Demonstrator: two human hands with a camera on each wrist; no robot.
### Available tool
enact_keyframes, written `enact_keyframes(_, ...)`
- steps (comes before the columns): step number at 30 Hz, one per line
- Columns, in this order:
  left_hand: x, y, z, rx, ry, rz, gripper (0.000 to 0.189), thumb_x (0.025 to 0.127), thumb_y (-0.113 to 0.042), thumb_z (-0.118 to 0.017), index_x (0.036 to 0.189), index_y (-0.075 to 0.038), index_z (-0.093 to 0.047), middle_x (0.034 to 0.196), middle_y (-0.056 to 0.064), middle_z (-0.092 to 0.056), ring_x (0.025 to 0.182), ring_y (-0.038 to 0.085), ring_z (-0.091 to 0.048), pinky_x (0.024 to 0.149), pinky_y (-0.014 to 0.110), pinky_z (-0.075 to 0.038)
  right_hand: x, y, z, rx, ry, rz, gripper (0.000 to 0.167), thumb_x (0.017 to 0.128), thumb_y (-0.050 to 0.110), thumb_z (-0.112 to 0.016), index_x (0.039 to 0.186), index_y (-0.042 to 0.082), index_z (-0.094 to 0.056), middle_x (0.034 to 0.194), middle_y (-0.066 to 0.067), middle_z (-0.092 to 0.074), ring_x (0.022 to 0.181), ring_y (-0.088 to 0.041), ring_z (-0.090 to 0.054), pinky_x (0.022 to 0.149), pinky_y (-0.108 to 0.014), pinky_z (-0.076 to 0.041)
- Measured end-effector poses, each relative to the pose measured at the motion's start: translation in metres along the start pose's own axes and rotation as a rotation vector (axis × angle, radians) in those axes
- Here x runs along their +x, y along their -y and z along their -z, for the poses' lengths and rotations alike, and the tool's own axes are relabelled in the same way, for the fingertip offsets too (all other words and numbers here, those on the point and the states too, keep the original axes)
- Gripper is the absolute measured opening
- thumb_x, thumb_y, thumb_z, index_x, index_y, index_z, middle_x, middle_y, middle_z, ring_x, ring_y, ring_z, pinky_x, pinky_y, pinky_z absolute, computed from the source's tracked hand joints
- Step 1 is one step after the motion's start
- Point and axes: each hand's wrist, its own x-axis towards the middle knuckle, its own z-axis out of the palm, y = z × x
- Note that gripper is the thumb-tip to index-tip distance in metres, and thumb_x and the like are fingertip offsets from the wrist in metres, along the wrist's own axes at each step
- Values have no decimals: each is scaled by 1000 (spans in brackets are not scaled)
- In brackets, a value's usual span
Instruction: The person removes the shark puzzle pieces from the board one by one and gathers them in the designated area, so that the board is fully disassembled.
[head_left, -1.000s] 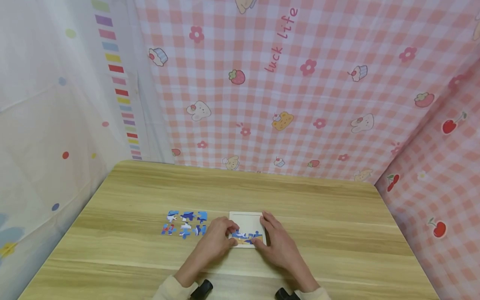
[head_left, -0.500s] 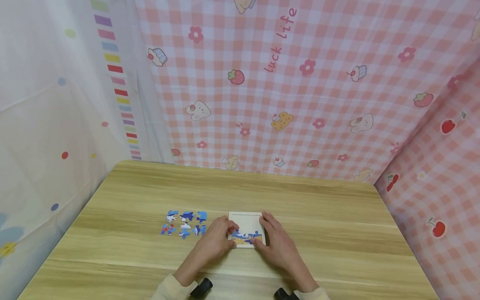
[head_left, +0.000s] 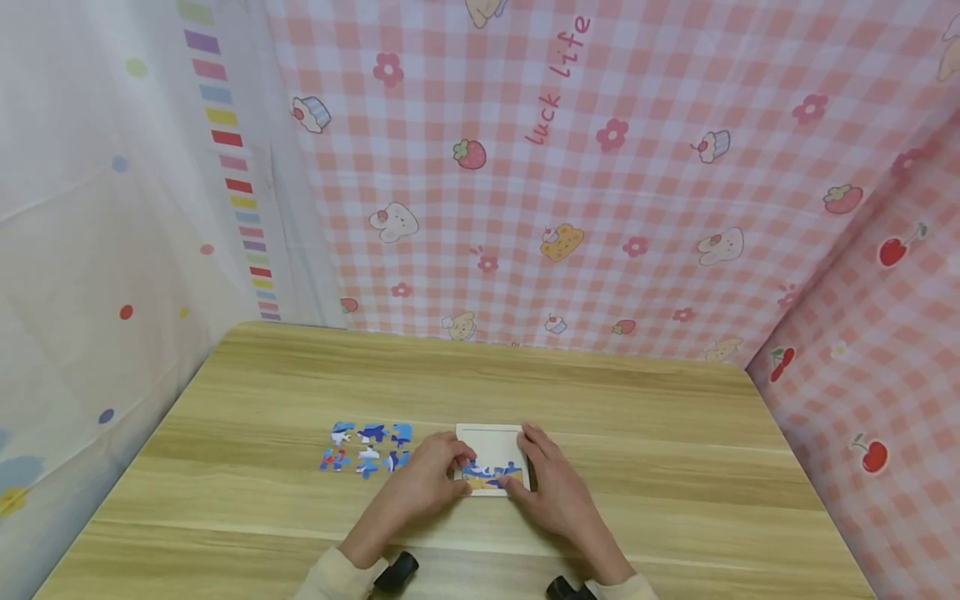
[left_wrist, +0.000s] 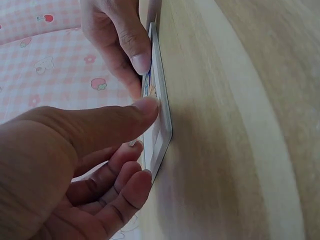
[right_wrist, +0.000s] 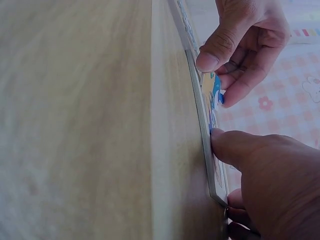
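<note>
A white puzzle tray (head_left: 491, 443) lies on the table, with joined pieces (head_left: 491, 479) of a blue and sandy picture along its near side. My left hand (head_left: 431, 471) is at the tray's left side. Seen from the right wrist, its thumb and fingers pinch a blue and sandy puzzle piece (right_wrist: 217, 92) that stands tilted above the tray. My right hand (head_left: 553, 483) holds the tray from the right: its fingers lie along the right rim and its thumb presses on the near pieces. Part of the near left corner is hidden by my left hand.
Several loose blue puzzle pieces (head_left: 372, 433) lie in two rows left of the tray. The wooden table (head_left: 637, 433) reaches back to a pink checked cloth (head_left: 525, 192). Dark wrist straps (head_left: 396, 573) show near the bottom edge.
The view has shifted slightly. Both hands stay at the tray almost unmoved, the left thumb and fingers still at its near left corner.
</note>
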Motion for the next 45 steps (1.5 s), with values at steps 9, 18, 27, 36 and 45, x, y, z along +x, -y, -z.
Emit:
enact_keyframes(9, 4, 4, 3, -28, -81, -75, 9, 86, 1, -71, 93, -4, -74, 86, 0, -64, 79, 9, -55, 69, 21, -51, 0, 1, 0, 19, -7, -14, 73, 92, 39, -75, 148, 0, -50, 164, -13, -38, 152, -33, -36, 119, -52, -37)
enact_keyframes(18, 0, 8, 7, -29, 8, -28, 32, 77, -2, -83, 107, -3, -74, 91, 2, -64, 84, 15, -57, 74, 24, -50, -1, 0, -1, 20, 2, -32, 74, 92, 43, -74, 150, 3, -49, 166, -10, -36, 154, -31, -34, 120, -52, -36)
enact_keyframes(27, -2, 4, 6, -25, 36, -25, 40, 73, 1, -83, 112, 1, -73, 89, 3, -60, 82, 14, -52, 72, 24, -47, 0, 0, -2, 16, -2, -10, 74, 93, 42, -74, 149, 1, -49, 164, -12, -37, 153, -33, -35, 119, -52, -38)
enact_keyframes(36, -6, 2, 8, 34, 5, -15, 39, 77, 2, -78, 115, -3, -71, 97, 3, -60, 89, 14, -53, 84, 34, -53, -1, 0, -2, 8, 1, -15, 73, 93, 42, -73, 150, 1, -49, 165, -12, -36, 153, -32, -34, 120, -51, -37)
enact_keyframes(45, -21, 12, 19, 32, -80, 33, 39, 79, 0, -73, 117, -8, -71, 94, 1, -58, 84, 14, -50, 76, 29, -48, -2, -1, 0, 8, 6, -7, 73, 94, 41, -72, 150, 1, -49, 165, -11, -36, 153, -32, -34, 120, -52, -37)
